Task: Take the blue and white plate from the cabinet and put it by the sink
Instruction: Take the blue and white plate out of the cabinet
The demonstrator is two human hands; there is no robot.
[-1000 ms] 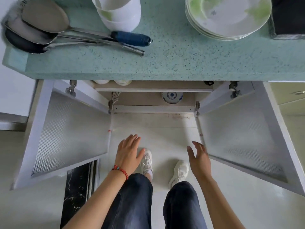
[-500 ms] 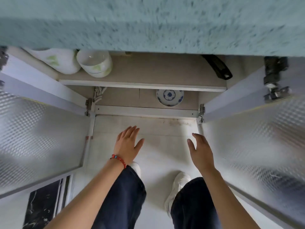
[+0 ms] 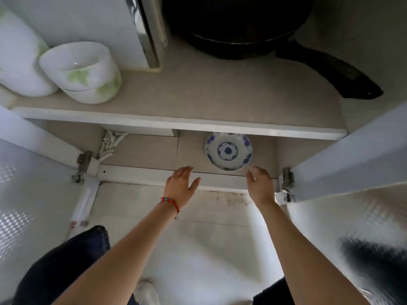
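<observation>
Two empty, spread hands, left hand and right hand, near blue-and-white plate on cabinet floor

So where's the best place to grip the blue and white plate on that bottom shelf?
Probably the near rim of the blue and white plate, from the front. It lies flat, face up, with its far edge tucked under the upper shelf, which blocks reaching from above. The open right hand is nearest.

Shelf edge hides the plate's far rim.
</observation>
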